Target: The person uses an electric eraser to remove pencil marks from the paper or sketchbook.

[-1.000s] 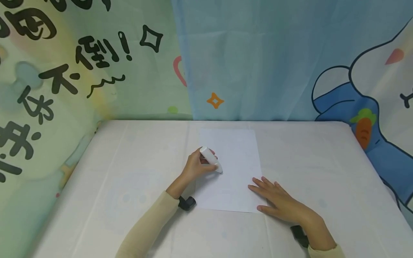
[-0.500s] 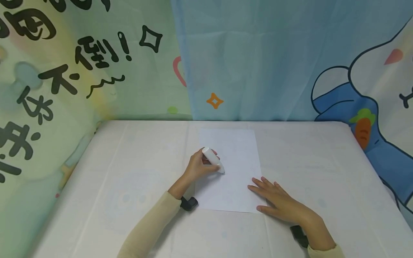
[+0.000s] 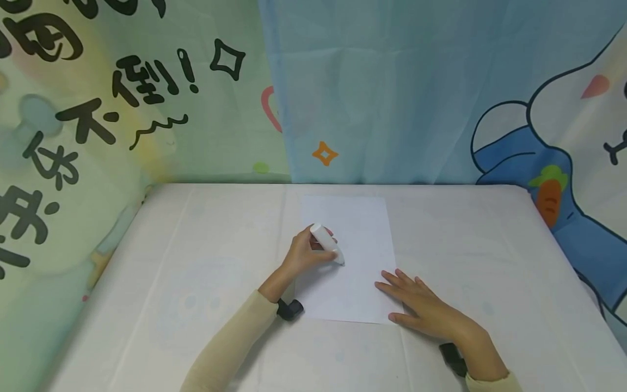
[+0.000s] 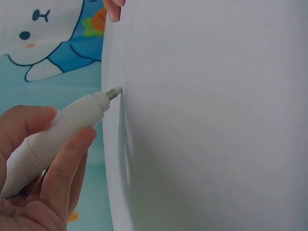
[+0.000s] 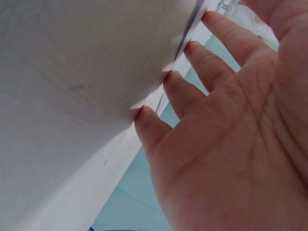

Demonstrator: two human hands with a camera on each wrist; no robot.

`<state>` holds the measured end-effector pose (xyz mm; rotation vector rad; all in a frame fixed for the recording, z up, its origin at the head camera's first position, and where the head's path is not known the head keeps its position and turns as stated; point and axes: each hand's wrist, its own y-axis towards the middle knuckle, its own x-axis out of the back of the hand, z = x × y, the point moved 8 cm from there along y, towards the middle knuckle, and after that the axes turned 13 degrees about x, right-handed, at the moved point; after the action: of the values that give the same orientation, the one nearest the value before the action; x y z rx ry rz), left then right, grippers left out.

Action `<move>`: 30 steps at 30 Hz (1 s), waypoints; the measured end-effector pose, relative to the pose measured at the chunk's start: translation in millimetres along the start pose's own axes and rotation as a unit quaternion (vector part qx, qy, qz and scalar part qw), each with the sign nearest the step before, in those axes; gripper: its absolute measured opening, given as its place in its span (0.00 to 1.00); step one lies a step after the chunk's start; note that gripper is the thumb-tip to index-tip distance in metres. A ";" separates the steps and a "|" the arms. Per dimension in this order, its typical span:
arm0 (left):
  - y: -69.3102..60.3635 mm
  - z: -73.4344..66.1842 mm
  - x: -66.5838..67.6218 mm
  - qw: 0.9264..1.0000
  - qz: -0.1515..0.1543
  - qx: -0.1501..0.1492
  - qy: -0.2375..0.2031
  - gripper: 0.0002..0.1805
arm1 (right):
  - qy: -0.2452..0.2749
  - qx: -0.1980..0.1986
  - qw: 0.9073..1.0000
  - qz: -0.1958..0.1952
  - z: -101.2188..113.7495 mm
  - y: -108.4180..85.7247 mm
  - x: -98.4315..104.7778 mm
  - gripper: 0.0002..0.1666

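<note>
My left hand [image 3: 306, 256] grips a thick white electric eraser [image 4: 65, 130] between thumb and fingers. A grey metal collar with a short white tip sticks out of its front end. In the left wrist view that tip meets the sheet's surface, or sits very close to it. The white paper [image 3: 360, 228] lies flat under it, and the tool slants over its left half. Fingers spread, my right hand [image 3: 426, 305] rests at the sheet's lower right edge; in the right wrist view its fingertips [image 5: 174, 79] touch the surface.
A white cloth covers the table [image 3: 206, 239] around the sheet. Behind it hangs a printed curtain [image 3: 392, 98] with writing and a cartoon rabbit. Each wrist wears a small black camera [image 3: 290, 309].
My left hand has slid slightly to the right across the paper, carrying the electric eraser. The right hand stays in place at the sheet's edge.
</note>
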<state>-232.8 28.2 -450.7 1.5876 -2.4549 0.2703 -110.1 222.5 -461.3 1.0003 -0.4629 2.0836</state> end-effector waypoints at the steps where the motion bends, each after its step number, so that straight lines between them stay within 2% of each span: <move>1: 0.1 0.1 -0.7 1.000 0.001 0.001 -0.001 0.19 | -0.002 0.001 1.000 0.000 -0.1 0.1 -0.3 0.37; 4: -4.4 -9.1 -1.1 1.000 0.004 0.006 0.001 0.20 | -0.006 0.005 1.000 0.000 0.2 0.7 -0.9 0.36; 9: -5.7 -10.2 0.1 1.000 0.002 0.009 -0.001 0.19 | -0.006 0.010 1.000 -0.003 1.6 1.0 -0.3 0.36; 11: -1.8 -2.0 0.5 1.000 -0.001 0.007 -0.005 0.19 | -0.003 0.008 1.000 -0.002 1.9 0.8 0.1 0.36; 20: -1.5 0.2 3.9 1.000 -0.007 0.013 0.002 0.19 | 0.002 0.000 1.000 0.000 -0.2 0.5 -0.2 0.37; 30: 1.1 -0.2 -1.3 1.000 0.002 0.010 0.004 0.20 | 0.000 0.009 1.000 -0.003 -0.3 -0.1 -0.2 0.36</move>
<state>-233.3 29.8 -451.0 1.5870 -2.4559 0.3023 -110.2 222.7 -461.6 1.0104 -0.4406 2.0870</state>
